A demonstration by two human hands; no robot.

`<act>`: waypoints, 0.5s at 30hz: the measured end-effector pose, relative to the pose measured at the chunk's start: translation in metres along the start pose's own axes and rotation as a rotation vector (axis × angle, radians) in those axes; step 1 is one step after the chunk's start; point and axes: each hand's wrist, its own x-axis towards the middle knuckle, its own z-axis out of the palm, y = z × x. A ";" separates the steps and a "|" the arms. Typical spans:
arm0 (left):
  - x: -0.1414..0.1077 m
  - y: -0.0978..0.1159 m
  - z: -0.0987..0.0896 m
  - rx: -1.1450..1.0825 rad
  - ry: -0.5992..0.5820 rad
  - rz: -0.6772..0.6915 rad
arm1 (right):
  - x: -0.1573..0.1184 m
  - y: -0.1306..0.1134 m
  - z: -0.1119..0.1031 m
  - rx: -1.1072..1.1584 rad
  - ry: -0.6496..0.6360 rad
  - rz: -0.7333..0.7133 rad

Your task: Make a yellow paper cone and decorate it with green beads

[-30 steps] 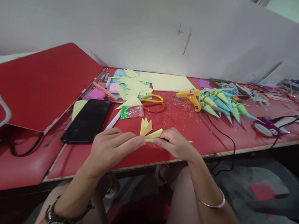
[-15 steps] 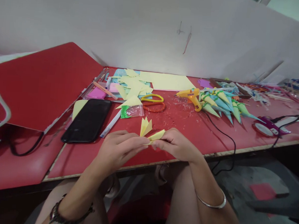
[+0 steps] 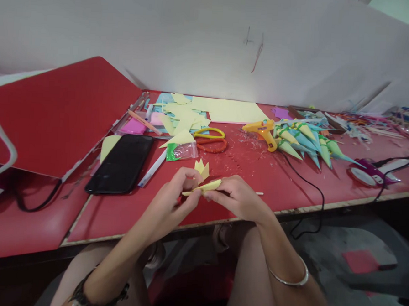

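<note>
Both hands meet over the front of the red table. My left hand pinches the left part of a folded yellow paper piece between thumb and fingers. My right hand grips the same piece at its right end, its fingers closed. Just behind the left fingertips stands a pointed, fan-like bit of yellow paper; whether it joins the held piece I cannot tell. A thin pale stick shows to the right of my right hand.
A black phone, a pen and scissors lie to the left and behind. An orange glue gun with a black cord lies beside several yellow and blue paper cones. Yellow paper scraps pile up near the wall.
My left hand's fingers have lifted and bent into a pinch on the yellow paper. The paper's left end now shows below them. A pale stick has come into sight beside my right hand.
</note>
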 end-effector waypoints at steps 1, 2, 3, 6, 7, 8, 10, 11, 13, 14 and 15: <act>0.000 0.000 0.002 -0.044 -0.007 -0.018 | 0.000 0.000 0.001 -0.031 0.011 -0.006; 0.000 0.000 0.003 -0.087 -0.013 -0.035 | 0.000 0.001 0.002 -0.068 0.030 -0.016; 0.000 -0.001 0.004 -0.128 -0.015 -0.056 | 0.000 0.001 0.004 -0.109 0.053 -0.027; -0.001 -0.004 0.006 -0.225 0.049 -0.118 | 0.001 0.003 0.009 -0.181 0.118 -0.084; -0.001 -0.006 0.007 -0.245 0.083 -0.132 | 0.002 0.003 0.011 -0.188 0.129 -0.105; -0.001 -0.006 0.007 -0.260 0.117 -0.144 | 0.003 0.002 0.013 -0.196 0.135 -0.123; 0.000 -0.007 0.008 -0.285 0.164 -0.158 | 0.004 0.001 0.016 -0.226 0.150 -0.142; 0.000 -0.007 0.008 -0.296 0.175 -0.161 | 0.005 0.001 0.018 -0.254 0.161 -0.143; 0.002 -0.006 0.008 -0.328 0.193 -0.168 | 0.005 0.000 0.020 -0.322 0.190 -0.144; 0.003 -0.005 0.008 -0.350 0.200 -0.175 | 0.006 0.000 0.021 -0.361 0.203 -0.149; 0.004 -0.005 0.008 -0.375 0.206 -0.185 | 0.006 0.000 0.022 -0.405 0.215 -0.156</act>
